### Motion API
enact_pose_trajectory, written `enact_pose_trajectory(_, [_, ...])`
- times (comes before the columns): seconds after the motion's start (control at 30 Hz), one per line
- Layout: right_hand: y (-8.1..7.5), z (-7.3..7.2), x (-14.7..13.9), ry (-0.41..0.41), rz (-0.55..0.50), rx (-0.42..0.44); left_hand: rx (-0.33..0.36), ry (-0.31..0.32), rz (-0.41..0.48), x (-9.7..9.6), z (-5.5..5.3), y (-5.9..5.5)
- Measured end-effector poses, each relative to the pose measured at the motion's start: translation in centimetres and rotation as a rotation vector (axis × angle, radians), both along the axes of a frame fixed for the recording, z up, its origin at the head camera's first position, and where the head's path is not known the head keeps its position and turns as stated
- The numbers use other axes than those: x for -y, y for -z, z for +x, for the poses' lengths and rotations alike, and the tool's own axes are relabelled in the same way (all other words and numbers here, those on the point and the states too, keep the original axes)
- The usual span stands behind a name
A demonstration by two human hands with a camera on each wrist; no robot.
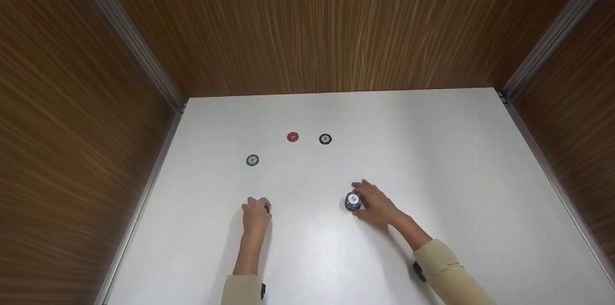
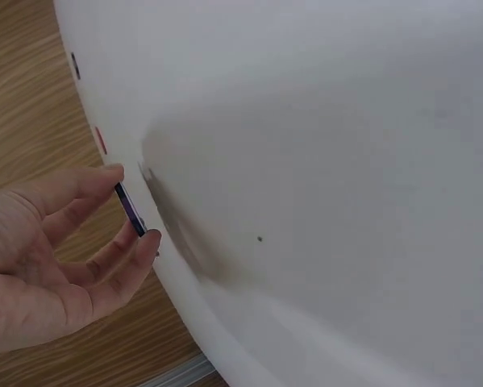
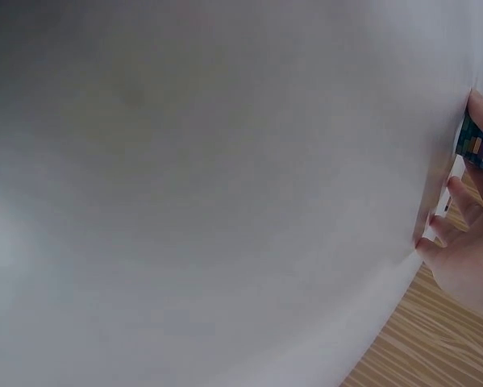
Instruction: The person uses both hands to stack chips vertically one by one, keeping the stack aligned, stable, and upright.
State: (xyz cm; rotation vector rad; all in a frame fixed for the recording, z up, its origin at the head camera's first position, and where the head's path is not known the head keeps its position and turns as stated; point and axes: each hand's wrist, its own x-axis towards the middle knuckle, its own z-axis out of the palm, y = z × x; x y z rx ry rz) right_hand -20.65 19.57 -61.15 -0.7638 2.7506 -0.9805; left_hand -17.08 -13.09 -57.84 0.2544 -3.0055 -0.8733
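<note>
In the left wrist view, a dark poker chip (image 2: 130, 210) with a purple edge is pinched between the thumb and fingertips of my left hand (image 1: 256, 216), held on its edge above the white table. To the right, my right hand (image 1: 379, 205) grips a stack of poker chips (image 1: 353, 201), thumb on one side and fingers on the other. The top chip is dark with a white centre marked 10. Several layered, multicoloured chip edges show in the right wrist view, where the stack (image 3: 476, 147) is partly cut off by the frame.
Farther back on the white table (image 1: 447, 151) lie three single chips, flat and apart: a red chip (image 1: 292, 137), a black chip (image 1: 325, 139) and a dark grey chip (image 1: 252, 160). Wood-grain panels (image 1: 307, 26) enclose the back and both sides.
</note>
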Motion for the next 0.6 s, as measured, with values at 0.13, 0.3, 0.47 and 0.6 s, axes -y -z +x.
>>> enact_pose_trajectory(0.13, [0.0, 0.0, 0.1, 0.011, 0.004, 0.024, -0.010, 0.023, -0.018, -0.6, -0.1, -0.1])
enact_pose_trajectory(0.3, [0.1, -0.1, 0.1, 0.006, 0.009, 0.024, -0.007, 0.031, -0.017, -1.3, -0.3, -0.3])
enact_pose_trajectory(0.47, [0.2, 0.0, 0.1, 0.001, 0.018, -0.001, -0.018, 0.051, -0.017, -2.2, -0.4, -0.6])
enact_pose_trajectory(0.6, [0.3, -0.1, 0.0, -0.001, 0.021, -0.013, -0.031, 0.067, -0.012, -2.9, -0.5, -0.9])
